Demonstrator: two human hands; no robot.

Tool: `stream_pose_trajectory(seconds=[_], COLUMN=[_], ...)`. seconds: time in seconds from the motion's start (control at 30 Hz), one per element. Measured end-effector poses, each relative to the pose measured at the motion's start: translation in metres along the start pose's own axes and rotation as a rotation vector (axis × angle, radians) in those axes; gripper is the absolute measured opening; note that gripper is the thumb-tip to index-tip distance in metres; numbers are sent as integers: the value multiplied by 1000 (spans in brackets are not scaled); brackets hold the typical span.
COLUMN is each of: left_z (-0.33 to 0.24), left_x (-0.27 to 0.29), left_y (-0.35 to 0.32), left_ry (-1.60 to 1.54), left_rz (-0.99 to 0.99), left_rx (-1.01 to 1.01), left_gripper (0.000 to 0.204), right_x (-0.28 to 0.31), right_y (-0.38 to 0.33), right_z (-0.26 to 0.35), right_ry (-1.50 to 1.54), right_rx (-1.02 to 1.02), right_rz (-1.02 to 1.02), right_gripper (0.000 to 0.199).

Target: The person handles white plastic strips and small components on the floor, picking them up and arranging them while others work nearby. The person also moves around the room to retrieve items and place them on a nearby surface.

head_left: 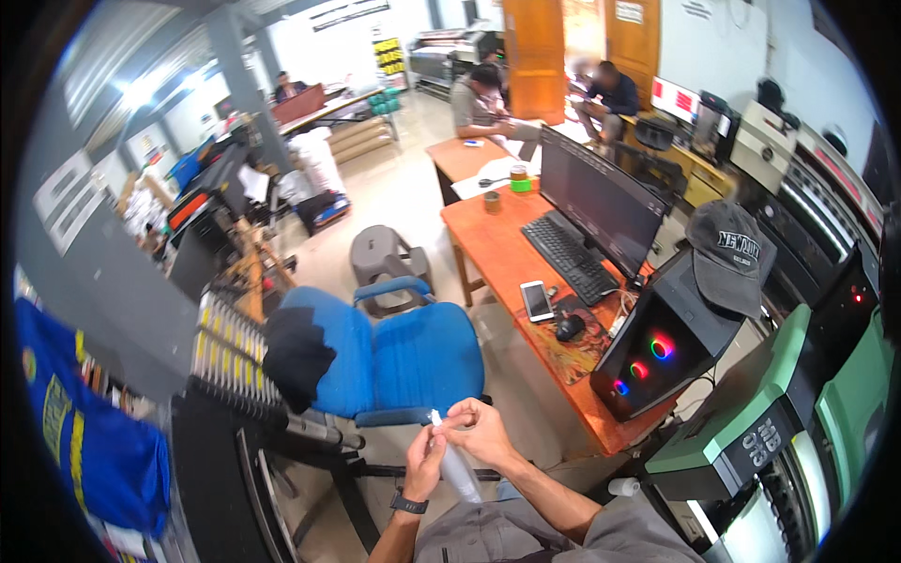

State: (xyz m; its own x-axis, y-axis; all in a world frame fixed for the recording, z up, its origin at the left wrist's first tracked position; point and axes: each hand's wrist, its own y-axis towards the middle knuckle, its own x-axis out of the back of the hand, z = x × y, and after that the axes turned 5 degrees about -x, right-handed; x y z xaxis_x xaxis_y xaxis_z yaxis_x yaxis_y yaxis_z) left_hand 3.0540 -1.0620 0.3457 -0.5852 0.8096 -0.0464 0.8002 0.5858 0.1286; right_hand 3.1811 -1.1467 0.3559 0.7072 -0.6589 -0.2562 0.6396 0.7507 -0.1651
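In front of my body I hold a whitish translucent squeeze bottle (457,475) with a narrow pale tip pointing up and away from me. My left hand (424,464), with a dark watch on its wrist, is closed round the neck end of the bottle. Fingers of my right hand (481,433) are pinched together at the bottle's tip, thumb and forefinger meeting there. Whether a small cap sits between them is too small to tell. The lower end of the bottle hangs over my grey shirt. Just beyond my hands stands a blue office chair (427,352).
An orange desk (488,246) to the right carries a monitor (601,192), keyboard, phone, mouse and a lit computer case (648,352) with a cap on it. Green-and-white machines (741,413) stand at near right. A grey stool (385,258) is beyond the chair. Several people sit farther off.
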Motion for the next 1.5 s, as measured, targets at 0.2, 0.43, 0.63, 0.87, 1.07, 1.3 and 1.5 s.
stream_pose_trajectory(seconds=[0.2,0.43,0.63,0.87,1.07,1.3,1.5], left_z=[-2,13,12,15,21,21,29], left_x=[-4,14,53,95,105,105,51], left_y=[93,174,232,282,333,405,434], left_ry=[267,253,238,251,-296,-659,-571], left_rz=[150,240,236,304,83,-159,-127], left_rx=[-46,-102,-206,-187,-63,72,114], left_gripper=[18,23,18,10,26,19,12], right_x=[32,20,-16,-40,-24,28,53], right_y=[79,146,203,249,252,256,271], right_z=[24,38,52,67,25,-10,-6], right_ry=[127,3,90,-201,-522,-609,-593], right_rx=[8,130,246,302,237,-133,-102], right_rz=[-16,-193,-207,-240,-86,102,-10], right_gripper=[33,27,28,21,79,40,27])
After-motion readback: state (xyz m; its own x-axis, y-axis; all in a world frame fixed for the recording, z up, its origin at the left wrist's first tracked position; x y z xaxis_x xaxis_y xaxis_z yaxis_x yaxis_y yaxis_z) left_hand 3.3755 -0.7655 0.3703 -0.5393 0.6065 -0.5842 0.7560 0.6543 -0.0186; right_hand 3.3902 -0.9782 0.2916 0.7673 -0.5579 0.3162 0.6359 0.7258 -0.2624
